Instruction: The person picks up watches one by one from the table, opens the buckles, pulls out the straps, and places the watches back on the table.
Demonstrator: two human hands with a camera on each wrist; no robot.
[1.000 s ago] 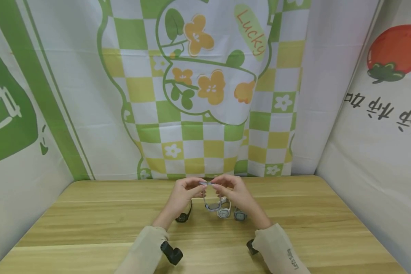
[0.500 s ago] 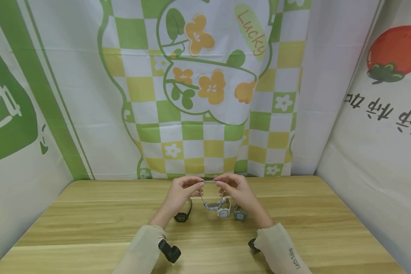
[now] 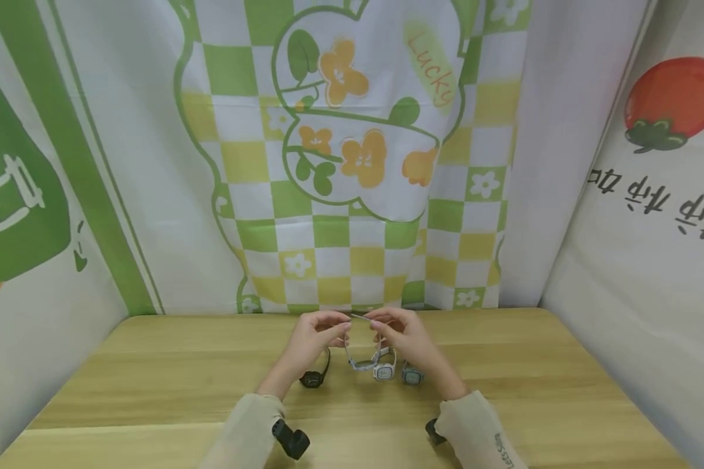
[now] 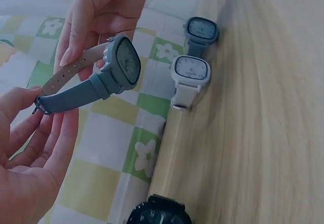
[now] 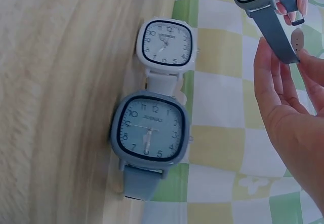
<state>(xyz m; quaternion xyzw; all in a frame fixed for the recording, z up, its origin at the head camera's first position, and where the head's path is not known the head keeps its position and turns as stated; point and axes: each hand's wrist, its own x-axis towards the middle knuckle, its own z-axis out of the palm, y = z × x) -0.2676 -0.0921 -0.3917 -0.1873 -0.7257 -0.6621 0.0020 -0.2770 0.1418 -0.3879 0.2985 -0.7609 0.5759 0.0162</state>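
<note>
Blue-grey watch point(image 4: 119, 64), rounded-square case, smooth matte strap, held in air above table point(image 3: 504, 378) near far edge. Left hand point(image 3: 313, 339) pinches buckle strap end; right hand point(image 3: 401, 333) pinches other strap end, fingers curled. White watch point(image 5: 166, 44) and light-blue watch point(image 5: 148, 131), same rounded-square faces, lie side by side on pale wood grain just beneath. Black watch point(image 3: 313, 378) lies near left wrist. Checked green-yellow cloth point(image 3: 352, 254) hangs behind.
</note>
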